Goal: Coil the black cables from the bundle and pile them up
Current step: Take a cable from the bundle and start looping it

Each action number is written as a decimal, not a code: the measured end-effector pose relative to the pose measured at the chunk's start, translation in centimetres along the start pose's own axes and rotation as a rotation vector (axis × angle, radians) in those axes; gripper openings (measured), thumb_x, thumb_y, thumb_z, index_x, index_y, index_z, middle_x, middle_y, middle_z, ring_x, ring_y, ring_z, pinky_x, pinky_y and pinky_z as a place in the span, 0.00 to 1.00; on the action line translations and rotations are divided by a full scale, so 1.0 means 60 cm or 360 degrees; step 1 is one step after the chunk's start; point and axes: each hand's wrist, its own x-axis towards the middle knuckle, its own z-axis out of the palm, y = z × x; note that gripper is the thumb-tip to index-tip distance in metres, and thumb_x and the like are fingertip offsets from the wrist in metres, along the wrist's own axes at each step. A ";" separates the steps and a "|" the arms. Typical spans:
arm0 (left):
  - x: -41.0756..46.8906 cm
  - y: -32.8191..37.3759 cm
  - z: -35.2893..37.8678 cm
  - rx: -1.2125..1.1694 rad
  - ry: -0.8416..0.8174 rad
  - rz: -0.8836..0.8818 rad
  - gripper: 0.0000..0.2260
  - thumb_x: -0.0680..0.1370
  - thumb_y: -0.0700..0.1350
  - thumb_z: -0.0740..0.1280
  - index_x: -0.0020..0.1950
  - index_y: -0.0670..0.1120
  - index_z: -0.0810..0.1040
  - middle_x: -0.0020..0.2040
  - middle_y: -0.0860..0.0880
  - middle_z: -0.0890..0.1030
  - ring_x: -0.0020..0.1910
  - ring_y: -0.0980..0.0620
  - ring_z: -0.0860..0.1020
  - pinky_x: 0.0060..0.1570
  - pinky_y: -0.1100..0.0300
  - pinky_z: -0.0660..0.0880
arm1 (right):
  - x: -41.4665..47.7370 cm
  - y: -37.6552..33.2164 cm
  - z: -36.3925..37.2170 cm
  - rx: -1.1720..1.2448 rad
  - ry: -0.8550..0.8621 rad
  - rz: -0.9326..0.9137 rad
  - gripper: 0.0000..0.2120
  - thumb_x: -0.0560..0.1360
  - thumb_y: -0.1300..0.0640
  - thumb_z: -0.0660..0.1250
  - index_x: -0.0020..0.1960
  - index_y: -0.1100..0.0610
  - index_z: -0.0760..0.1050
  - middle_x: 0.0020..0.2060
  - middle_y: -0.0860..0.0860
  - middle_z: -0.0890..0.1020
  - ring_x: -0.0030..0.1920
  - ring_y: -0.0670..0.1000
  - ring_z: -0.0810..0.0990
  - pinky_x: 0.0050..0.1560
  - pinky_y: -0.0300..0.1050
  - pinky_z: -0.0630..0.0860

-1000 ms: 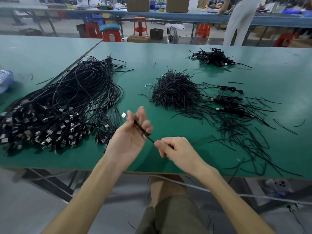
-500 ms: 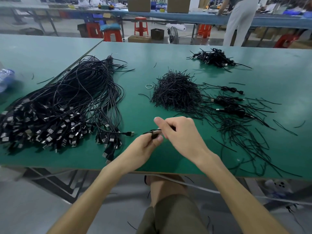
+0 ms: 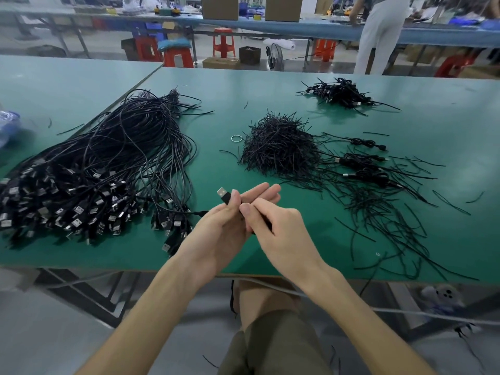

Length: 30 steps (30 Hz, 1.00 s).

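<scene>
Gripping black cable (image 3: 226,198): L hand (image 3: 220,234) fingers clamped near its end, R hand (image 3: 284,234) fingers pinching lower.

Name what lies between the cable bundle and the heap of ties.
Head view: a small pale ring and a stray tie on green table, near the heap.

A green table (image 3: 270,85) carries a heap of short black ties (image 3: 278,150) with a small pale ring (image 3: 237,138) just beside its left edge. Behind the table stand red stools (image 3: 178,57), a small fan (image 3: 276,57) and a person in white trousers (image 3: 381,36). Two cardboard boxes (image 3: 219,6) sit on the far blue bench (image 3: 324,26).
</scene>
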 end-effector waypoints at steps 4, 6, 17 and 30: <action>0.002 0.001 0.006 -0.0085 0.0064 0.0018 0.22 0.88 0.49 0.49 0.77 0.39 0.66 0.74 0.44 0.74 0.74 0.47 0.71 0.72 0.55 0.70 | -0.005 0.007 0.000 -0.0041 -0.0033 0.0049 0.18 0.85 0.50 0.61 0.38 0.54 0.73 0.26 0.42 0.73 0.26 0.49 0.69 0.31 0.37 0.61; 0.005 0.008 0.007 -0.0258 0.0164 0.0057 0.21 0.87 0.48 0.50 0.74 0.40 0.70 0.72 0.45 0.77 0.72 0.48 0.74 0.66 0.56 0.74 | -0.009 0.010 0.000 -0.0056 -0.0082 0.0069 0.17 0.86 0.50 0.59 0.40 0.54 0.73 0.27 0.39 0.73 0.26 0.48 0.68 0.31 0.37 0.60; 0.007 0.015 -0.009 -0.0533 0.0366 0.0160 0.12 0.86 0.49 0.56 0.52 0.45 0.77 0.31 0.56 0.66 0.25 0.57 0.62 0.32 0.65 0.68 | -0.011 0.021 -0.006 -0.0324 -0.0340 0.0194 0.12 0.85 0.51 0.61 0.46 0.54 0.77 0.33 0.49 0.79 0.38 0.53 0.76 0.48 0.56 0.73; -0.012 0.008 0.012 0.0193 -0.0128 -0.0006 0.14 0.83 0.44 0.59 0.47 0.39 0.81 0.40 0.43 0.80 0.45 0.46 0.80 0.51 0.56 0.77 | -0.013 0.036 -0.003 0.0553 -0.0172 0.0277 0.26 0.73 0.69 0.74 0.65 0.47 0.78 0.34 0.35 0.75 0.38 0.40 0.72 0.53 0.46 0.79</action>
